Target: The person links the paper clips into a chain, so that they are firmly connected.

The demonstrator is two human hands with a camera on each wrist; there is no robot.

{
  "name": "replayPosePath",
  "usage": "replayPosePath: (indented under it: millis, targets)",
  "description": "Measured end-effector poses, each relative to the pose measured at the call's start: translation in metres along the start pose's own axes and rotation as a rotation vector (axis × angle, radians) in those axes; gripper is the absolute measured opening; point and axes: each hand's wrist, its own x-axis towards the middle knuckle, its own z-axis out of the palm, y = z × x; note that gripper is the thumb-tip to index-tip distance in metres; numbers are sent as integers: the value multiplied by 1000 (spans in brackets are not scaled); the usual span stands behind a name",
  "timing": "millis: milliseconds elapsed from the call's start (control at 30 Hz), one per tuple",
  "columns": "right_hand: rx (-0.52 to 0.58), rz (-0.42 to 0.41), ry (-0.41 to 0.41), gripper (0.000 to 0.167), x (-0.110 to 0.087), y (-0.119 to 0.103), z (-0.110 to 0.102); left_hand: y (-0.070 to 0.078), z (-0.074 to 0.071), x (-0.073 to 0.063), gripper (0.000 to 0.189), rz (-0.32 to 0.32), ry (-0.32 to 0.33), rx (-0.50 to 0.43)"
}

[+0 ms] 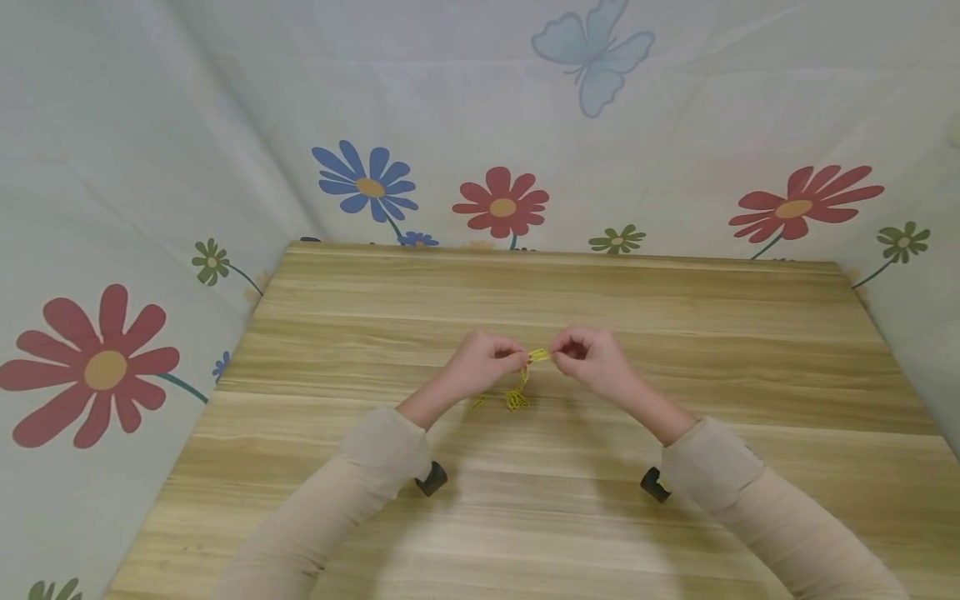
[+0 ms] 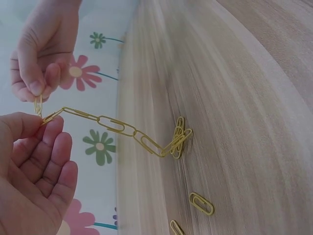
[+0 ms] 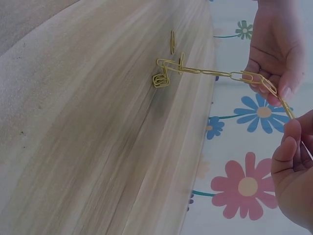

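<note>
A chain of yellow paper clips [image 1: 538, 356] stretches between the two hands over the table. My left hand [image 1: 487, 363] pinches one link of it between thumb and forefinger. The left wrist view shows the other left fingers loosely bent below the pinch. My right hand [image 1: 594, 360] pinches the paper clip at the chain's end, close to the left fingertips. From the left hand the linked clips [image 2: 79, 114] hang down, and their lower end lies bunched on the tabletop.
A loose paper clip [image 2: 201, 203] lies on the wooden table [image 1: 525, 517] near the bunch, with another clip [image 2: 175, 228] beside it. Flower-printed cloth [image 1: 435, 100] stands behind the table and at its sides. Dark wrist bands [image 1: 431, 479] show under the sleeves.
</note>
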Motion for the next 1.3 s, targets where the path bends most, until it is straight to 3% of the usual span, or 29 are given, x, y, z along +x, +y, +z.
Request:
replayPosePath:
  millis: [367, 667, 1000, 1300]
  targets:
    - [-88, -69, 34, 5, -2, -2, 7, -3, 1, 1, 20, 17, -4, 10]
    - [-208, -200, 102, 6, -2, 1, 9, -2, 1, 2, 22, 8, -13, 11]
    - [-237, -212, 115, 7, -2, 0, 8, 0, 0, 1, 24, 1, -15, 26]
    - [-196, -153, 118, 5, -1, 3, -2, -5, 1, 3, 21, 26, -18, 51]
